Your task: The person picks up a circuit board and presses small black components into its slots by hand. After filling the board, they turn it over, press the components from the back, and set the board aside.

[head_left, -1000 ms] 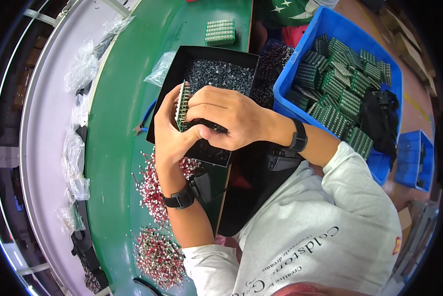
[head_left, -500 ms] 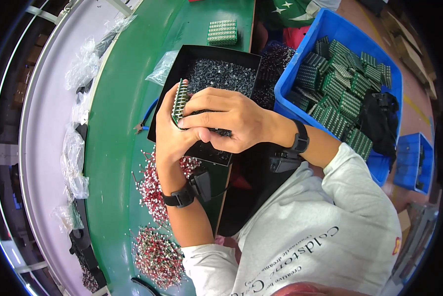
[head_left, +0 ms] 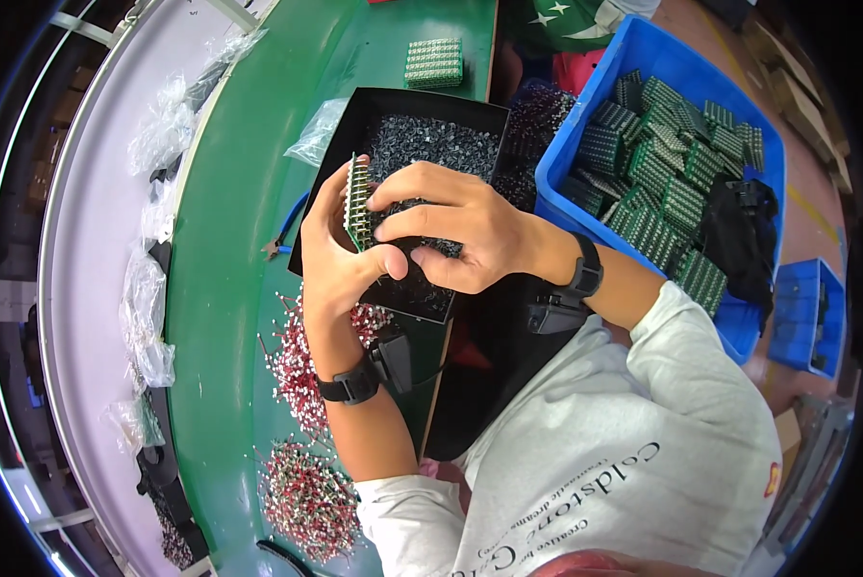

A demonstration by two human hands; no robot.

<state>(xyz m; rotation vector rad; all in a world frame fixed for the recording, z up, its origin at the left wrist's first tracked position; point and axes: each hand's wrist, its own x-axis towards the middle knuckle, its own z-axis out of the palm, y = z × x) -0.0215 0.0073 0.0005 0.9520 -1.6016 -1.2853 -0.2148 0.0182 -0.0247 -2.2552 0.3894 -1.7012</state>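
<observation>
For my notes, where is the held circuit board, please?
In the head view, left of centre, the circuit board is in the left hand, over the black tray.

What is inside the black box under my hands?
The black box holds many small black pieces. Your left hand and right hand cover part of its inside, so what lies directly beneath them can't be seen.
</observation>
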